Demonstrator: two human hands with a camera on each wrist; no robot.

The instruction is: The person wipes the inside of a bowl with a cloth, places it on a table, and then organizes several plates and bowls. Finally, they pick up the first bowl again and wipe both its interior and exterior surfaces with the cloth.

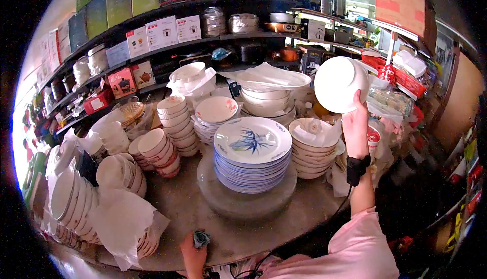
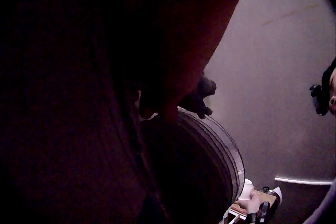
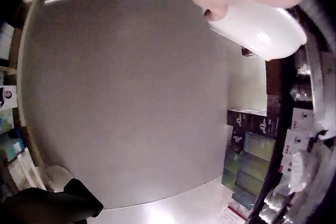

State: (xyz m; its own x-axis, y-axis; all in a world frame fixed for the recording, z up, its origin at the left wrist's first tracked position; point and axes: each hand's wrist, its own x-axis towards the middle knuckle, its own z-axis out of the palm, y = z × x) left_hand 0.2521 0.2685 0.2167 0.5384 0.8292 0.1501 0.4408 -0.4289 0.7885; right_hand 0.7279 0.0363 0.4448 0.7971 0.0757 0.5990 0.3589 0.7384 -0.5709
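Note:
My right hand (image 1: 358, 129) holds up a white bowl (image 1: 335, 85) at the right, above the table's far right side. The thumb presses on the bowl near its lower edge. In the right wrist view, the fingers grip the bowl (image 3: 257, 32) by its rim. Low at the table's near edge, my left hand (image 1: 190, 252) grips a dark teal crumpled cloth-like thing (image 1: 201, 239). The left wrist view is dark, with the crumpled thing (image 2: 199, 98) jutting past the fingers. A stack of white plates with blue leaf patterns (image 1: 252, 144) stands mid-table on a round grey stand (image 1: 248, 208).
White bowls (image 1: 314, 142) are stacked right of the plates. Several bowl stacks (image 1: 175, 121) and paper-wrapped dishes (image 1: 122, 218) line the left side. Boxed cookware fills the shelves (image 1: 162, 30) behind. A cable (image 1: 345, 203) trails from the right wrist band.

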